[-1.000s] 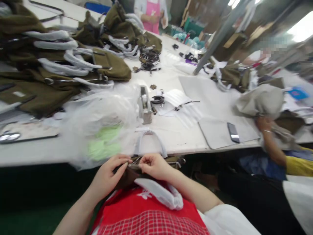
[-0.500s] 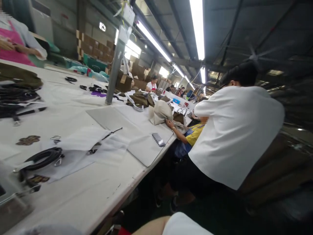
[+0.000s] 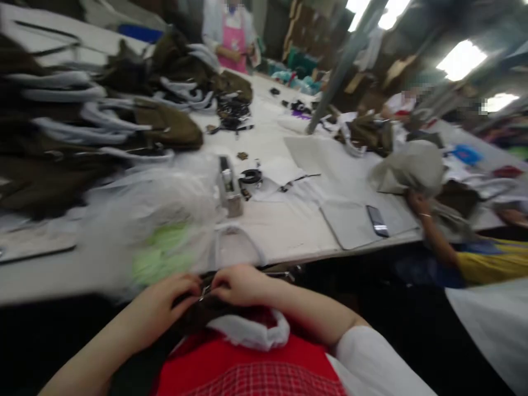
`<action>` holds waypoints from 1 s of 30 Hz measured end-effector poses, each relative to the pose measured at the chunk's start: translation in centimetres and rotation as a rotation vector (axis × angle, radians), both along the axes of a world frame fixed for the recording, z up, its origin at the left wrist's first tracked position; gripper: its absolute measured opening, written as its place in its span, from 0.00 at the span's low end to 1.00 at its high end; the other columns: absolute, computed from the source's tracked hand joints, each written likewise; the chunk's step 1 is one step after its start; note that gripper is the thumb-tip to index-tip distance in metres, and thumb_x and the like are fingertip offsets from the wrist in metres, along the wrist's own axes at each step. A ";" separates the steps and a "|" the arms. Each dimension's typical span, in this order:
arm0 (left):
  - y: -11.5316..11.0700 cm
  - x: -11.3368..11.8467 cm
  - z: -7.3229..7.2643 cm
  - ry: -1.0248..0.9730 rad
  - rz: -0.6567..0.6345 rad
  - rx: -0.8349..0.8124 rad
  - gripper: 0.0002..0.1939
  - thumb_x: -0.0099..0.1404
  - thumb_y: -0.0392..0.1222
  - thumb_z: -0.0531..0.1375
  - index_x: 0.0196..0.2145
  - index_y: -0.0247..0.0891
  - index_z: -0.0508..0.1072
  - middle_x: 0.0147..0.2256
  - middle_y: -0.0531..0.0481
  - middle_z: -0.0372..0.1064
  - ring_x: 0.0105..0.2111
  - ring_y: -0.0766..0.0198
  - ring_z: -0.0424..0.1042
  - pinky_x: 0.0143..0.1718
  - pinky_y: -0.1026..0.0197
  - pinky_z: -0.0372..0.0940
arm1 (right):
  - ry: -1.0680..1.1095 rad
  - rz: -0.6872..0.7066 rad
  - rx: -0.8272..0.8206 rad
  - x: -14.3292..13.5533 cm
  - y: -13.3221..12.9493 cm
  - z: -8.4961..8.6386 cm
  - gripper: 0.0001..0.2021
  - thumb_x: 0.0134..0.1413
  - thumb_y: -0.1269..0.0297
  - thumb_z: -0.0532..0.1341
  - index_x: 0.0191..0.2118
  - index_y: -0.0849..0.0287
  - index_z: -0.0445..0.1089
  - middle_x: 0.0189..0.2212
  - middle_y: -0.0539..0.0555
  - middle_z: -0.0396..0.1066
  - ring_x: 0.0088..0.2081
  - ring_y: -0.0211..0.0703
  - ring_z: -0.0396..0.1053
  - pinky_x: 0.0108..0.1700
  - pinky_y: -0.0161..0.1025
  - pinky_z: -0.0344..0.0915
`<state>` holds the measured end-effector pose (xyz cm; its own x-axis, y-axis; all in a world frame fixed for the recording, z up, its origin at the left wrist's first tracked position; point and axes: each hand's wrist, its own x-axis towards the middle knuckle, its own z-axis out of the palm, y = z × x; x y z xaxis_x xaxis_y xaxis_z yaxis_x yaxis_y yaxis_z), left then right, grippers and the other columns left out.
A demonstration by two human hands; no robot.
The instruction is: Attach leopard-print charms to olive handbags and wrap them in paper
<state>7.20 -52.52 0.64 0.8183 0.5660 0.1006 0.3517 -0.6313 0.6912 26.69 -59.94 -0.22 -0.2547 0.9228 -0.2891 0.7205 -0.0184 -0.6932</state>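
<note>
In the head view a dark brown bag (image 3: 202,317) with white-wrapped handles (image 3: 256,331) rests against my red apron, at the table's front edge. My left hand (image 3: 171,302) is closed on its upper edge, near a small metal piece. Close beside it, my right hand (image 3: 239,285) grips the same edge with bent fingers. One wrapped handle lies toward my body, another stands up on the table side. Just beyond is a clear plastic bag with light green material (image 3: 163,250). The fingertips and the metal piece are partly blurred.
Brown bags with wrapped handles (image 3: 165,124) are piled at the left. A tape dispenser (image 3: 231,190), a coiled black strap (image 3: 251,176) and a phone (image 3: 377,221) lie on the table (image 3: 284,225). A person's hand (image 3: 418,202) holds beige cloth at the right; a metal post (image 3: 344,69) stands behind.
The view has swung left and down from the aisle and the person in white. My hands, the bag they hold and the piled bags at the left now show.
</note>
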 end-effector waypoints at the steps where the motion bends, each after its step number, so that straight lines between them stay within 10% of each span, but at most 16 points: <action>1: -0.4 -0.4 0.4 0.111 -0.032 -0.031 0.09 0.61 0.42 0.57 0.27 0.45 0.77 0.33 0.51 0.77 0.32 0.60 0.75 0.36 0.62 0.69 | 0.009 0.020 0.014 0.1 0.0 -0.1 0.06 0.54 0.64 0.61 0.37 0.55 0.76 0.31 0.50 0.77 0.32 0.41 0.70 0.33 0.34 0.61; 7: -0.9 0.1 1.6 0.342 -0.029 -0.058 0.08 0.64 0.35 0.54 0.30 0.39 0.73 0.37 0.46 0.72 0.38 0.58 0.72 0.42 0.58 0.65 | 0.123 0.008 -0.002 -0.1 -0.1 -0.8 0.04 0.54 0.68 0.60 0.32 0.57 0.74 0.25 0.49 0.73 0.27 0.38 0.66 0.30 0.34 0.57; 14: -1.6 -0.6 1.2 0.080 0.097 -0.166 0.08 0.67 0.35 0.51 0.31 0.40 0.67 0.47 0.44 0.68 0.50 0.58 0.67 0.52 0.54 0.63 | 0.237 -0.143 0.229 -0.9 -1.0 0.5 0.17 0.50 0.73 0.61 0.48 0.58 0.69 0.42 0.56 0.71 0.39 0.43 0.68 0.42 0.38 0.64; 18: -2.5 -0.4 1.7 -0.091 0.225 -0.213 0.08 0.68 0.36 0.49 0.32 0.39 0.66 0.50 0.41 0.67 0.55 0.56 0.63 0.56 0.52 0.60 | 0.466 -0.108 0.245 -1.5 -0.9 0.6 0.07 0.53 0.72 0.59 0.38 0.58 0.73 0.39 0.55 0.71 0.42 0.42 0.68 0.47 0.39 0.63; 26: -4.1 -0.3 1.1 -0.151 0.366 -0.279 0.09 0.69 0.37 0.48 0.30 0.40 0.63 0.40 0.46 0.69 0.43 0.60 0.69 0.47 0.57 0.66 | 1.054 -0.151 -0.383 -2.7 -0.8 -1.4 0.17 0.54 0.50 0.63 0.31 0.59 0.61 0.24 0.48 0.71 0.17 0.28 0.49 0.21 0.31 0.46; 30: -3.8 -0.4 0.3 -0.064 0.358 -0.198 0.10 0.69 0.38 0.48 0.29 0.41 0.63 0.28 0.53 0.65 0.32 0.62 0.68 0.54 0.50 0.62 | 1.035 -0.279 -0.385 -3.2 -0.5 -2.0 0.22 0.47 0.44 0.66 0.30 0.59 0.62 0.14 0.42 0.62 0.15 0.28 0.46 0.19 0.31 0.40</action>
